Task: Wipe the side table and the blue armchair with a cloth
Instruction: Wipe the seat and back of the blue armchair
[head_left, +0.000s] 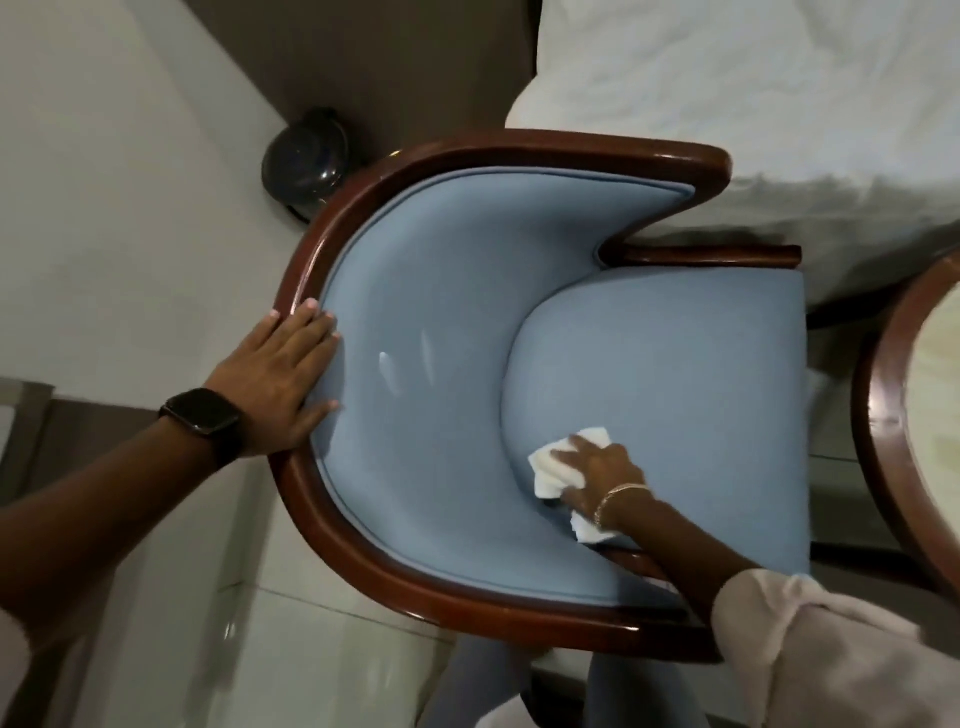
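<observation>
The blue armchair (675, 364) fills the middle of the head view, seen from above, with a curved dark wooden rim (322, 525) around pale blue upholstery. My right hand (602, 475) presses a crumpled white cloth (556, 470) onto the near left edge of the seat cushion, where it meets the backrest. My left hand (275, 384), with a black watch on the wrist, lies flat on the wooden rim and the top of the backrest, fingers spread. The round side table (883, 415) shows only as a wooden rim with a pale top at the right edge.
A bed with white bedding (753, 93) stands just beyond the chair. A dark round bin (306, 156) sits on the floor behind the chair's back, by the wall. Pale floor tiles (311, 649) lie at the lower left. My legs show below the chair.
</observation>
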